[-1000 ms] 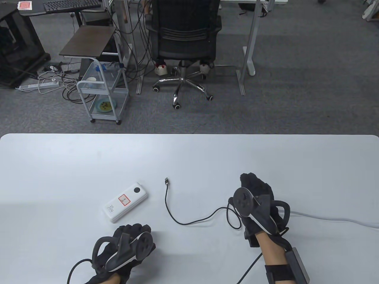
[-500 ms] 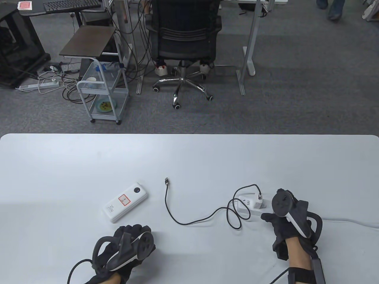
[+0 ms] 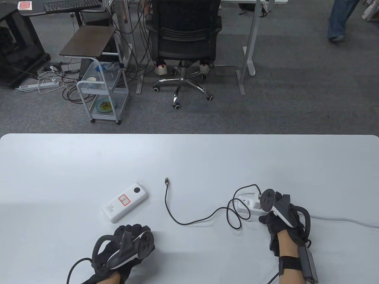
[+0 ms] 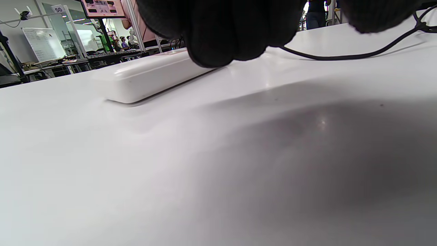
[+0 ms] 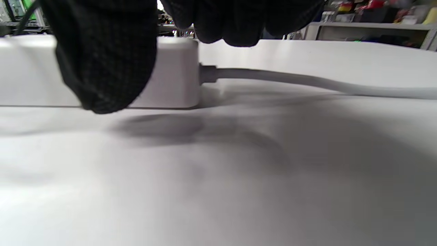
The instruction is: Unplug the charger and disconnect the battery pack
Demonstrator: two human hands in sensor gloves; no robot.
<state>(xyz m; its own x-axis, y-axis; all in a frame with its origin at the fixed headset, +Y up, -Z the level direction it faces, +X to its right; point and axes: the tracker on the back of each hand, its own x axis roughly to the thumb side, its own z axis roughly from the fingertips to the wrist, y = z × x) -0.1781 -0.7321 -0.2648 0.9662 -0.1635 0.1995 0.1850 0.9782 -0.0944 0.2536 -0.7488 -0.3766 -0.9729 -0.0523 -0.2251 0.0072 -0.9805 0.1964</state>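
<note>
White table [image 3: 189,153], grey carpet [image 3: 296,103] beyond

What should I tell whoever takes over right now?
Left hand: resting on the table near the battery pack, holding nothing.
Right hand: fingers at the power strip; grip unclear.
Done: cable is out of the pack; its free plug lies on the table.
Left: charger still sits in the strip, cable attached. Pull it out.

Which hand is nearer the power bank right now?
Left. The left hand sits just below the power bank, not touching it; the right hand is far off to its right, at the power strip.
</note>
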